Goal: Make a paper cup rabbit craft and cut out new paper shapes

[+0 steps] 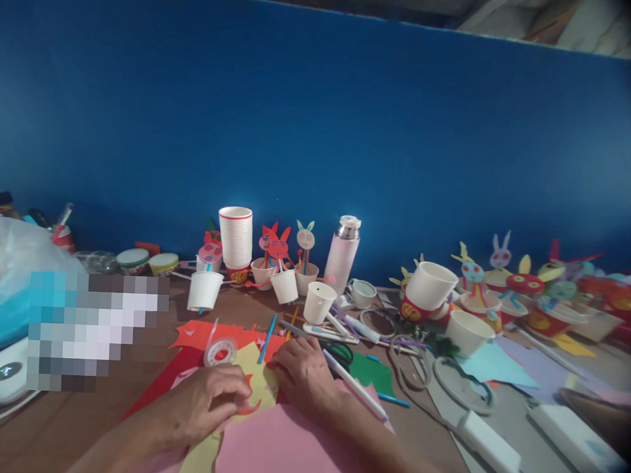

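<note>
My left hand (211,403) is closed, its thumb and fingers pinching a small orange-red paper cutout (252,404) with curved, pointed parts. Just to its right, my right hand (302,372) rests palm down with bent fingers over yellow paper (255,365); what lies under those fingers is hidden. A large pink sheet (290,455) lies below and between the wrists. Behind my left hand is a roll of clear tape (220,354) on orange paper (193,334). A white marker (356,385) lies beside my right hand, near green paper (371,373).
Paper cups (320,303), a tall cup stack (235,240) and a flask (342,255) stand at the back. Animal cutouts in cups (500,258) fill the right. Chargers (489,443) and a cable lie front right; a plastic bag (15,279) is left.
</note>
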A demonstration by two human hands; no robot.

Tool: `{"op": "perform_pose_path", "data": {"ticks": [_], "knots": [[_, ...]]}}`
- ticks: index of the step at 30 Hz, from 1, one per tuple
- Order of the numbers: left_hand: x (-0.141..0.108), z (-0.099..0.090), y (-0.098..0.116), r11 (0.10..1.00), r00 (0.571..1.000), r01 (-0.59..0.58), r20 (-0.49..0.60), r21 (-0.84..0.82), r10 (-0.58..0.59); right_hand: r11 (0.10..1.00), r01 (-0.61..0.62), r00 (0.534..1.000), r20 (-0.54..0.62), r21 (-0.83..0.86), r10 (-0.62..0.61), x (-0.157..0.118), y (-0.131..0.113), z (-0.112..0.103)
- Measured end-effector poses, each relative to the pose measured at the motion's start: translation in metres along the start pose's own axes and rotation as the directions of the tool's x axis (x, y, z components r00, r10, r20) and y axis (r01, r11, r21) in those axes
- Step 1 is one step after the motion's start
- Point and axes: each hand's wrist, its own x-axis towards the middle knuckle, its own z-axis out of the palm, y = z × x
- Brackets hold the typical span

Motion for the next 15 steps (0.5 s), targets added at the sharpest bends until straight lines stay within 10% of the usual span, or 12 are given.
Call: {"op": "perform_pose_path", "data": {"ticks": [15], "knots": [[-0.002, -0.003, 0.004, 0.999, 0.999, 0.028, 0.017, 0.019, -0.029, 0.984, -0.065, 0.993, -0.089, 0.164, 0.08, 0.01, 0.013, -0.033]]}}
